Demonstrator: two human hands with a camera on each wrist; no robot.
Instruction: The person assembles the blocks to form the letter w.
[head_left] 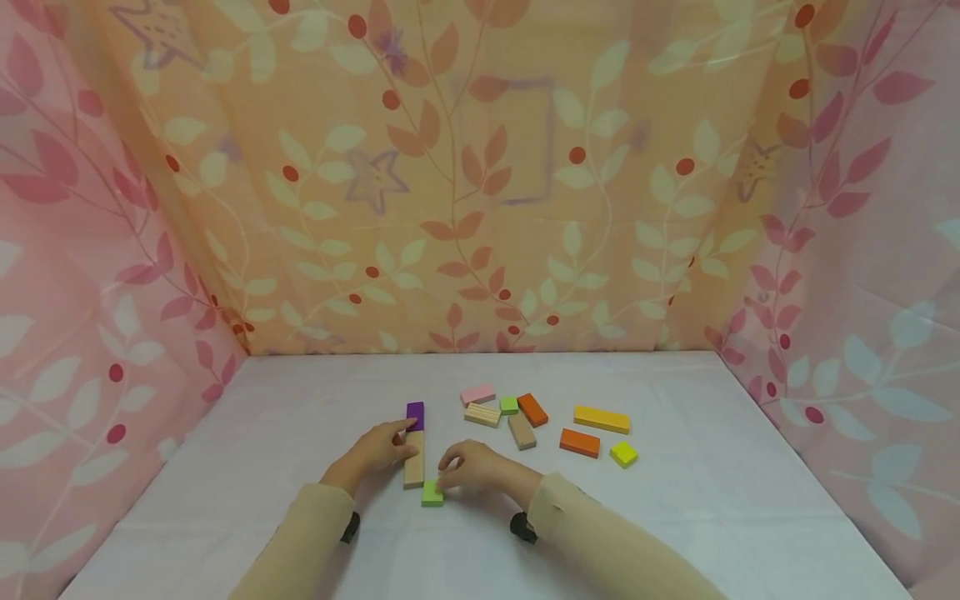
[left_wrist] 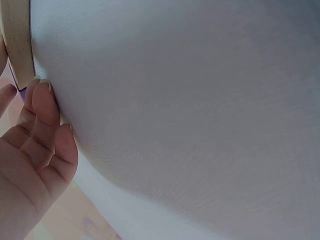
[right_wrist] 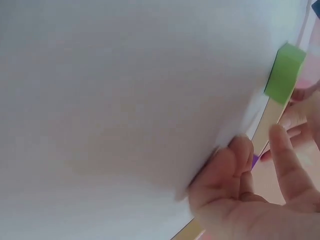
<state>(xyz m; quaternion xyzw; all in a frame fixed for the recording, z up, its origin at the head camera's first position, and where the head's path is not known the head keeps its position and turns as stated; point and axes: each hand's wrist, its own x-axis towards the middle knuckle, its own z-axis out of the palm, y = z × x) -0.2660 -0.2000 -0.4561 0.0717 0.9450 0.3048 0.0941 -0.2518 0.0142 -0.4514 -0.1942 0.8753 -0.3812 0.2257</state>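
In the head view, my left hand (head_left: 378,447) lies over a purple block (head_left: 415,413) and a longer plain wooden block (head_left: 414,467), which stand end to end. One finger rests on the purple block and the thumb touches the wooden one. The left wrist view shows the other fingers (left_wrist: 46,107) bent beside the wooden block (left_wrist: 16,45). My right hand (head_left: 476,467) is just right of a light green block (head_left: 432,493) at the wooden block's near end. In the right wrist view, thumb and fingers are apart with nothing between them; the green block (right_wrist: 285,75) sits beyond the thumb.
Right of the hands lie a pink block (head_left: 477,394), a ridged wooden block (head_left: 482,415), a small green block (head_left: 509,406), a plain wooden block (head_left: 522,432), orange blocks (head_left: 580,443), a long yellow block (head_left: 602,419) and a small yellow block (head_left: 623,454). Patterned curtains (head_left: 480,250) enclose the white table.
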